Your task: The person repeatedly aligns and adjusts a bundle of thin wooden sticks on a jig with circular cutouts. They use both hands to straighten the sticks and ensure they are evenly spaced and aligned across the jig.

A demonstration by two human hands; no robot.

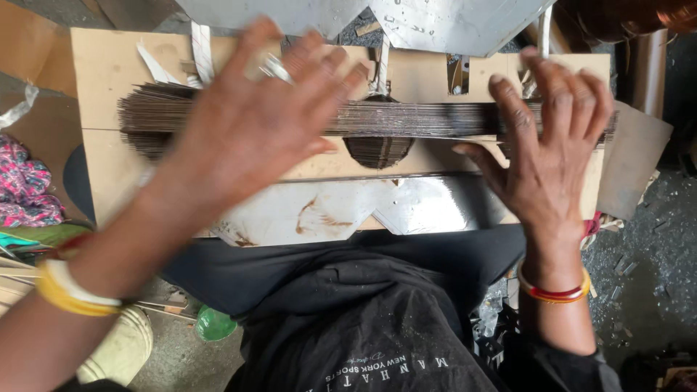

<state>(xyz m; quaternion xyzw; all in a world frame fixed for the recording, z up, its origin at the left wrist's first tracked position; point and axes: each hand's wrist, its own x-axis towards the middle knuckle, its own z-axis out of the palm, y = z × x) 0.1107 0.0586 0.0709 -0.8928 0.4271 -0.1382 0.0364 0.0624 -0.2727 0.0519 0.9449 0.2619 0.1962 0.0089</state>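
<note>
A long stack of thin dark metal sheets (pixel 421 120) lies edge-up across a cardboard board (pixel 109 65), with a rounded part (pixel 377 151) bulging toward me at its middle. My left hand (pixel 247 123), blurred, is spread flat over the left half of the stack, fingers apart. My right hand (pixel 548 145) rests open on the right end of the stack, fingers spread and thumb pointing inward. Neither hand grips anything. Both wrists wear bangles.
A shiny cut metal plate (pixel 435 207) lies on the board's near edge, above my dark-clothed lap (pixel 363 305). More shiny cut sheets (pixel 450 22) lie beyond the board. Colourful cloth (pixel 25 189) is at left, a green cap (pixel 215 324) on the floor, metal scraps (pixel 639 276) at right.
</note>
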